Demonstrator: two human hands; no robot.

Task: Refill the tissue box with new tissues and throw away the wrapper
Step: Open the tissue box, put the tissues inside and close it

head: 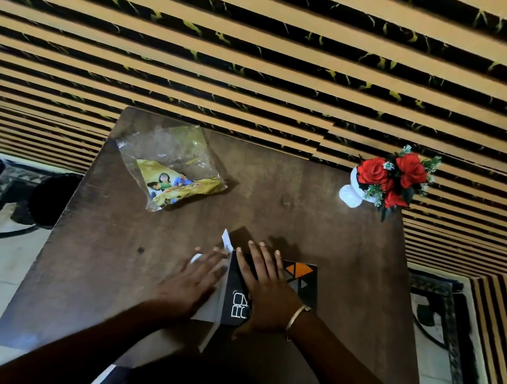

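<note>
Left hand [192,282]: laid flat with fingers spread on the white tissues [210,303] at the box's left side; nothing is clenched.
Right hand [266,291]: pressed flat, fingers extended, on top of the box; nothing is gripped.
Tissue box [305,285]: black with orange triangles, set at the near middle of the table [323,221], a flap seen open on its left.
Wrapper [172,166]: crumpled yellow and clear plastic, left on the far left of the table, well apart from the box.
Flowers [391,178]: red, in a white vase at the far right corner.

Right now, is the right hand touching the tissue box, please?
Touching: the head view shows the right hand lying flat on the black tissue box, fingers spread over its top.
</note>
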